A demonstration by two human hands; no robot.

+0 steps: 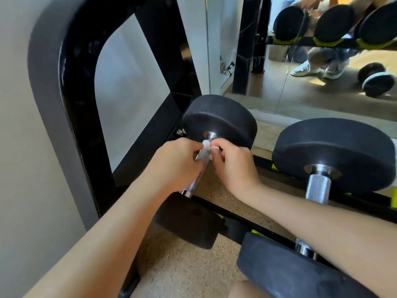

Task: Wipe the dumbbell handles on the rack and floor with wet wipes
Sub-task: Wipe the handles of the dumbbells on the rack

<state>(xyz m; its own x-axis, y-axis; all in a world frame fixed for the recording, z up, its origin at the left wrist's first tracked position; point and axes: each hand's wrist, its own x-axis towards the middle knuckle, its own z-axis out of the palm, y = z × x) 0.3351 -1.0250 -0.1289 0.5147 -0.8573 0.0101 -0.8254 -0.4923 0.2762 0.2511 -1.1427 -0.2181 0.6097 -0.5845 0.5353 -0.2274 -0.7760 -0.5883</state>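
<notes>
Most of the wet wipe [206,149] is hidden: only a crumpled white fold shows in the gap between the two hands, lying on the chrome handle [191,186] of the dumbbell [219,119]. The middle of the handle is covered by the hands, so only a short stretch shows beyond the grip and another below it. Whether the wipe goes all the way round the bar cannot be told.

The left hand [178,162] is curled over the handle from the left, its fingers wrapped round the bar. Whether wipe lies under its palm is hidden. The right hand [235,166] comes in from the right, fingers bent, and pinches the white fold against the bar.

The handle's long axis runs away from the person, from low and near, just below the grip, up to the far end. Just past the grip it enters the far black head. The near head [189,222] sits below the left wrist and is partly hidden by the forearm.

The dumbbell lies across the lowest rails of the black rack [75,104], to the left of the grip. To the right of the grip rests a second dumbbell [333,153], its handle half covered by the right forearm. Beyond the grip a mirror [322,100] shows blurred reflections. Below it is speckled cork floor [182,265].
</notes>
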